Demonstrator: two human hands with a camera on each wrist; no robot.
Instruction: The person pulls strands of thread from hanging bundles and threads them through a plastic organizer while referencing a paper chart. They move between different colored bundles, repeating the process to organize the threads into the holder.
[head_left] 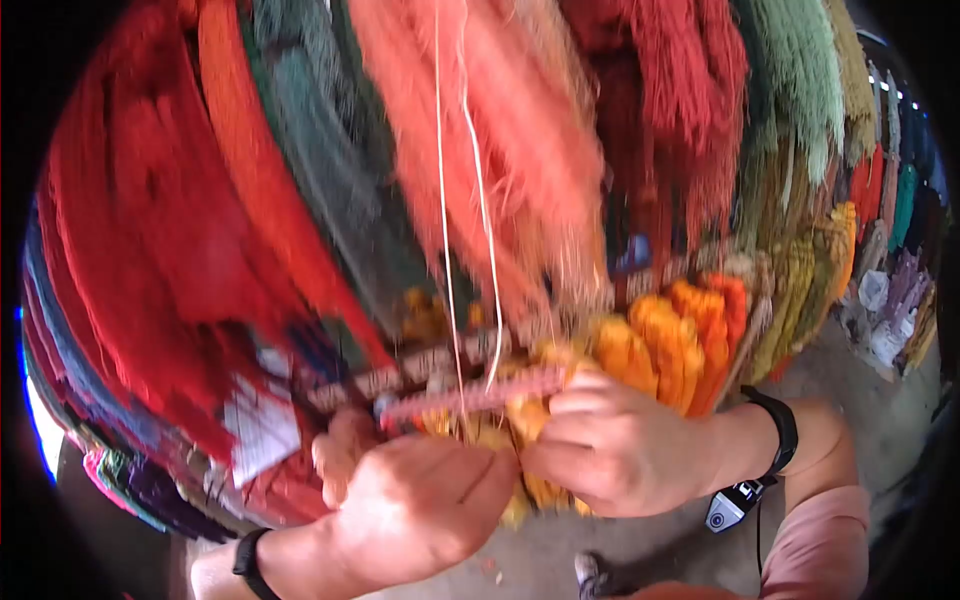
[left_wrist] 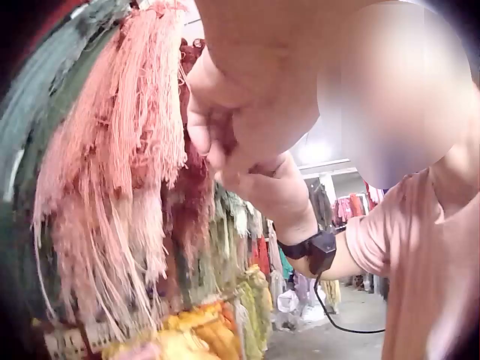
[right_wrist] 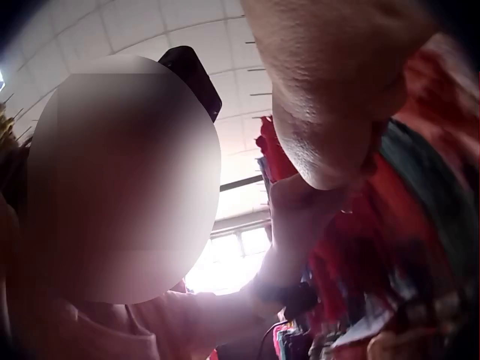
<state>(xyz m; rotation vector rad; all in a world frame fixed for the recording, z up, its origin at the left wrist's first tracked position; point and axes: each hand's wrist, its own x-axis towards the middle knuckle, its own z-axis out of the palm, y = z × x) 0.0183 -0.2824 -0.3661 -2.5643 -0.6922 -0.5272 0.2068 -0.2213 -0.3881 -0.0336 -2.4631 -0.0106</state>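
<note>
Two thin white yarn strands [head_left: 447,210] run down from the top of the head view toward my hands. My left hand [head_left: 420,500] has curled fingers and pinches the yarn close to where one strand ends. Right beside it, my right hand [head_left: 620,440] is curled too, its fingertips meeting the left ones at the yarn. The pinched part itself is hidden behind the knuckles. Just beyond the hands lies a pink twisted skein [head_left: 470,395]. A thick bundle of coral yarn [head_left: 490,150] hangs above, also seen close to the hands in the left wrist view.
Red yarn [head_left: 150,220] and grey-green yarn [head_left: 320,170] hang at the left, mint yarn [head_left: 800,80] at the right. Yellow and orange skeins [head_left: 660,345] sit below a labelled rail [head_left: 420,365]. A white paper [head_left: 260,425] is at the left. A small camera [head_left: 735,505] hangs by the right forearm.
</note>
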